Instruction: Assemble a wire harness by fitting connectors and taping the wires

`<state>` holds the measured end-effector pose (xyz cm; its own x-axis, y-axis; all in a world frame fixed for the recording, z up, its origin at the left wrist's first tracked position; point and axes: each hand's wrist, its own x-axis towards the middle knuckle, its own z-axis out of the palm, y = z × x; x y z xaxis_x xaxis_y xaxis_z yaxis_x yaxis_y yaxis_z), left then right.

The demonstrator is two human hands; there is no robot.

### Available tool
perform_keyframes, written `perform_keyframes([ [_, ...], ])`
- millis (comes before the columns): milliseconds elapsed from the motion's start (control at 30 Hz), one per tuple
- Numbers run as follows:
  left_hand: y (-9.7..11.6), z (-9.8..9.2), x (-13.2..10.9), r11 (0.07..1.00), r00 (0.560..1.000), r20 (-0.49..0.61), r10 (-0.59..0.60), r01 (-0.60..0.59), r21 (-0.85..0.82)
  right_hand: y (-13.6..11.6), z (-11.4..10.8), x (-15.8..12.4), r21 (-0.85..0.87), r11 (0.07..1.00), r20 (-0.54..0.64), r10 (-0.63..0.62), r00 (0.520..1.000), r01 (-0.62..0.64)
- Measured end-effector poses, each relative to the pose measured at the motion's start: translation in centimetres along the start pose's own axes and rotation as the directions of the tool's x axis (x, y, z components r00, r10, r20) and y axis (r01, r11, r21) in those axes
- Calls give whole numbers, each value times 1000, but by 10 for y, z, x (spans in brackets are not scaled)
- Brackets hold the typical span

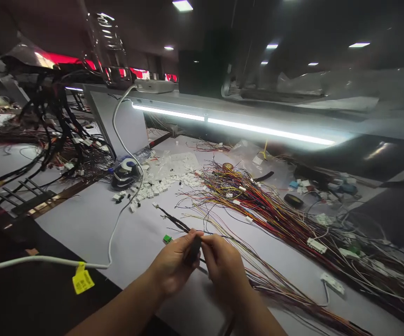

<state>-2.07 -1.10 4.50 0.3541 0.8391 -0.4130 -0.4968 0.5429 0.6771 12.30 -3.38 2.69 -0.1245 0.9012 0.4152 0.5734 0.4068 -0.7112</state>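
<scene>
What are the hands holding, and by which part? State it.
The left hand and right hand together pinch the black cable at its near end, around a dark sleeve-like piece.

Black piece point(194, 253): small, dark, roughly upright, pinched between left hand point(172, 269) and right hand point(223, 267).
Black wire bundle point(174, 221): thin, slants from it up-left over the bench point(93, 224).

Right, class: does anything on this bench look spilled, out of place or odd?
Yes: white connectors lie scattered loose across the table, as if spilled. One green connector sits alone beside the left hand, which pinches a black part with the right hand. The wires sprawl in a tangle.
</scene>
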Motion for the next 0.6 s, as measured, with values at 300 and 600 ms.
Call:
perform_keyframes([
  [300,-1,-1,1,878,939,63,339,-340,337,2,-15,-2,185,975,-51,133,990,-121],
  [600,21,9,11,514,721,596,353,-682,520,25,-21,-2,451,706,292,462,837,-546],
])
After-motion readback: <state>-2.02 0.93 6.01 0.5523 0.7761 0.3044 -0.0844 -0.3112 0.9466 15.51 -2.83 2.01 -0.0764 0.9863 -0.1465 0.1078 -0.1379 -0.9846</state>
